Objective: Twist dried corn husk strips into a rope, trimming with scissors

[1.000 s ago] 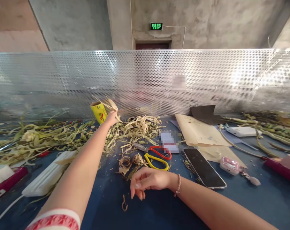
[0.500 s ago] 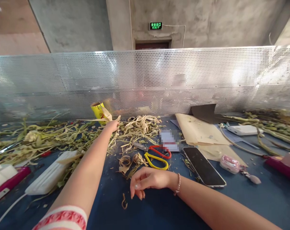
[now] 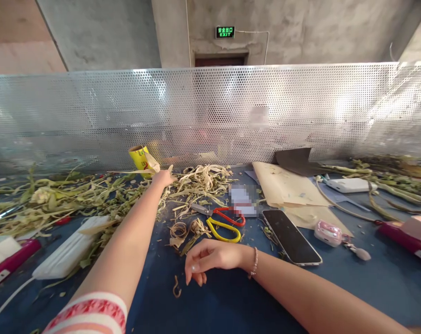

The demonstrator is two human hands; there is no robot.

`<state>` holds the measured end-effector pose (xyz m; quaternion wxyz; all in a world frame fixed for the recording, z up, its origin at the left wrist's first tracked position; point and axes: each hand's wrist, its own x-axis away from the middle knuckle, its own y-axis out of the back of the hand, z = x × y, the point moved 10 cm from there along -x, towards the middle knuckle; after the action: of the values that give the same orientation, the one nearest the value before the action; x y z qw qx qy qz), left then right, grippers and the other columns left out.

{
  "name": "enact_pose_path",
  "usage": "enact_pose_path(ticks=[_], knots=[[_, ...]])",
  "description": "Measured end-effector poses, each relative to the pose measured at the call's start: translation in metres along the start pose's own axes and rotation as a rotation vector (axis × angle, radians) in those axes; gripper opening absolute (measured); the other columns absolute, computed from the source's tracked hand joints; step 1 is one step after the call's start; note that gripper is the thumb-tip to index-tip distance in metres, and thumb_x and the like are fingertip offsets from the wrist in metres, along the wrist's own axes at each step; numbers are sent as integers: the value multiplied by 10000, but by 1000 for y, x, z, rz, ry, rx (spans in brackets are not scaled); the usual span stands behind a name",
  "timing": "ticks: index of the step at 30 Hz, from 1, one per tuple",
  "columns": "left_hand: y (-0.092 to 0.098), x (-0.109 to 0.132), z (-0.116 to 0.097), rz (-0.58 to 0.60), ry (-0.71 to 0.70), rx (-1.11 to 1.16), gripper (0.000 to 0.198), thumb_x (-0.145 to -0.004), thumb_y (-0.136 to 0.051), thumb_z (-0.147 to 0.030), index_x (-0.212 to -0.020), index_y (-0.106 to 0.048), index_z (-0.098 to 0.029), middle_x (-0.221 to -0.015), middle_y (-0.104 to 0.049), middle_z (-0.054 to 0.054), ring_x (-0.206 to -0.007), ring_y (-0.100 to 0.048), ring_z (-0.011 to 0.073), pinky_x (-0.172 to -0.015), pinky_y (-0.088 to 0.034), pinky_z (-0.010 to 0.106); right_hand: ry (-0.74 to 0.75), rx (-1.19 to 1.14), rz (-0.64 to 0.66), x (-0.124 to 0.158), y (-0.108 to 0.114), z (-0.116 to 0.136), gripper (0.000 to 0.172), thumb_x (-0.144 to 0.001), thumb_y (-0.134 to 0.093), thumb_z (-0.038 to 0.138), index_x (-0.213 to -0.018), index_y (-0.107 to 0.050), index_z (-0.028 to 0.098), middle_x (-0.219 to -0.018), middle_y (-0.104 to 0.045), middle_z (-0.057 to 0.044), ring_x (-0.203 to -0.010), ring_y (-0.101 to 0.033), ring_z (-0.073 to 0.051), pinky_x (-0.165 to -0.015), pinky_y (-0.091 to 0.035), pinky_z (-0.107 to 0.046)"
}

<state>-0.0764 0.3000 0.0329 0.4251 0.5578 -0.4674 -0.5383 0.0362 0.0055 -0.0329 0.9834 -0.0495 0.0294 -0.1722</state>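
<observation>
My left hand (image 3: 163,178) is stretched out to the back of the table, fingers closed at the edge of the dried plant pile. A pale dried leaf (image 3: 151,162) sticks up from it; the fingertips are partly hidden. Beside it, dry straw-coloured strips (image 3: 207,180) lie heaped. My right hand (image 3: 210,260) hovers or rests near the front, fingers loosely bent and apart, with nothing in it. Just behind it lie scissors (image 3: 223,232) with one red and one yellow handle. Small coils of dried strip (image 3: 179,230) are left of the scissors. A curled scrap (image 3: 176,287) lies in front.
A yellow cardboard tube (image 3: 138,157) leans by the perforated metal screen (image 3: 224,111). Right of the scissors are a phone (image 3: 292,237), brown paper (image 3: 287,183) and a pink earphone case (image 3: 328,233). A white power adapter (image 3: 69,250) and purple power strip (image 3: 14,264) lie left.
The whole view has shifted slightly, so things sit a little higher and further left. Both hands keep almost the same pose and place.
</observation>
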Motion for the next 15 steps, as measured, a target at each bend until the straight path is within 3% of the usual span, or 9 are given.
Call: enact_pose_path(ticks=[3, 6, 11, 15], knots=[[-14, 3, 1, 80, 47, -104, 297, -703, -567, -340, -892, -672, -135, -949, -663, 185, -910, -615, 274, -735, -458, 292, 0, -1, 3, 0, 1, 0, 453, -674, -631, 514, -774, -600, 73, -612, -550, -2, -562, -529, -74, -559, -398, -214], [-15, 1, 3, 79, 76, -83, 265, -734, -513, -229, -934, -661, -136, -976, -665, 173, -907, -620, 255, -734, -458, 285, -2, -3, -4, 0, 2, -1, 445, -675, -635, 504, -773, -598, 71, -608, -548, 0, -562, -527, -72, -552, -391, -211], [-9, -13, 11, 68, 96, -42, 367, -756, -506, -322, -994, -637, -74, -1013, -644, 221, -947, -617, 275, -738, -458, 276, -10, -9, -22, -2, 5, -2, 447, -666, -639, 508, -773, -598, 76, -594, -546, 6, -545, -521, -67, -539, -376, -209], [-13, -18, 12, 59, 77, 1, 453, -625, -649, -378, -970, -647, -84, -989, -648, 229, -950, -615, 301, -765, -461, 295, -38, 1, -27, -2, 5, -3, 465, -645, -644, 528, -762, -595, 80, -587, -544, 7, -542, -520, -68, -542, -374, -215]])
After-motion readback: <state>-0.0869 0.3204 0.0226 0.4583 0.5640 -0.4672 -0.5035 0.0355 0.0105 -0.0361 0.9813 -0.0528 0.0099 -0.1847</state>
